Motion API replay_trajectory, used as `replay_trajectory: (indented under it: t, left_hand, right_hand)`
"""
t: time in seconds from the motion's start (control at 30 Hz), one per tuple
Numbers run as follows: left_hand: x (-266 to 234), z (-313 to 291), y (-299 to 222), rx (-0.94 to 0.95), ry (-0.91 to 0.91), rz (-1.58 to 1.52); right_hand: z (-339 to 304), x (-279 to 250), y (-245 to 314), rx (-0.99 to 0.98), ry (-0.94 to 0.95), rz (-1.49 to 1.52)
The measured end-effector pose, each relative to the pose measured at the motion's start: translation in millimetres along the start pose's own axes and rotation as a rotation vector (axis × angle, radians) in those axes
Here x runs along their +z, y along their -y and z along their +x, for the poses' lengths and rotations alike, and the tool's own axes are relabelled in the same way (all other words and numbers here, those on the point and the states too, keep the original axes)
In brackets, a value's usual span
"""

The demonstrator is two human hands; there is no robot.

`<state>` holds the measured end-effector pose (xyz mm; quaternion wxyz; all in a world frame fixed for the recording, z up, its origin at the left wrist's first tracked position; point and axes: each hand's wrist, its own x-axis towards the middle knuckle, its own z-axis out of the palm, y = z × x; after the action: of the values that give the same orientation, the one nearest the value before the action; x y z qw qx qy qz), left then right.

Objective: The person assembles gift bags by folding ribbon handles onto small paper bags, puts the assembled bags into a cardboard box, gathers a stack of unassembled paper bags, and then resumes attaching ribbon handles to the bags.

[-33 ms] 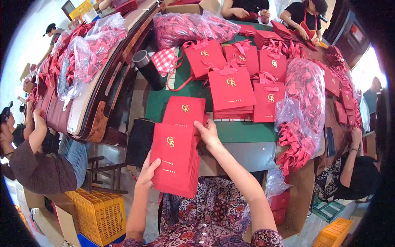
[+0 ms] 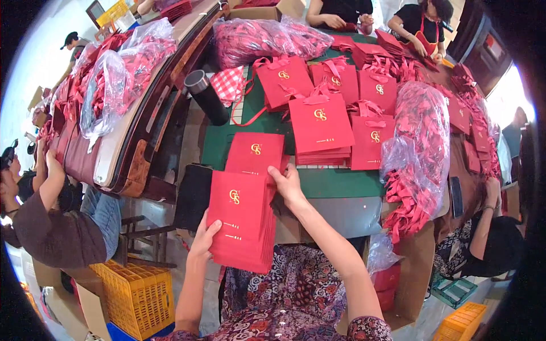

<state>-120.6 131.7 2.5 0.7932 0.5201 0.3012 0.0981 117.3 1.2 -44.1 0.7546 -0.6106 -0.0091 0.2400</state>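
In front of my body, my left hand (image 2: 203, 238) is closed on the left edge of a thick stack of flat red paper bags (image 2: 239, 207), its thumb on the front face. Gold lettering marks the top bag. Behind that stack and partly covered by it, another red paper bag (image 2: 255, 152) stands out above. My right hand (image 2: 288, 184) pinches its right edge, thumb in front and fingers hidden behind. How many bags the right hand holds cannot be told. Beyond the hands, a pile of red bags with ribbon handles (image 2: 321, 125) rests on the green mat (image 2: 335, 183).
A clear plastic sack of red ribbons (image 2: 421, 136) lies to the right, another sack (image 2: 267, 42) at the back. A black tumbler (image 2: 206, 98) stands left, near a black pouch (image 2: 192, 196). Yellow crates (image 2: 139, 298) sit on the floor. Several people work around the tables.
My hands and the bags they hold stay practically in place. Hands of the people across the table have shifted slightly.
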Motion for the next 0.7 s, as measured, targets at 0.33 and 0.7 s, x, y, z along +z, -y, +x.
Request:
replay_trajectory:
  t: [0.33, 0.7]
  left_hand:
    - [4.0, -6.2, 8.7, -0.023, -0.092, -0.066]
    - [26.8, 11.4, -6.4, 0.053, -0.082, -0.032]
  right_hand:
    - [65.2, 15.3, -9.9, -0.145, -0.222, -0.556]
    - [61.1, 0.4, -5.8, -0.302, -0.075, -0.506]
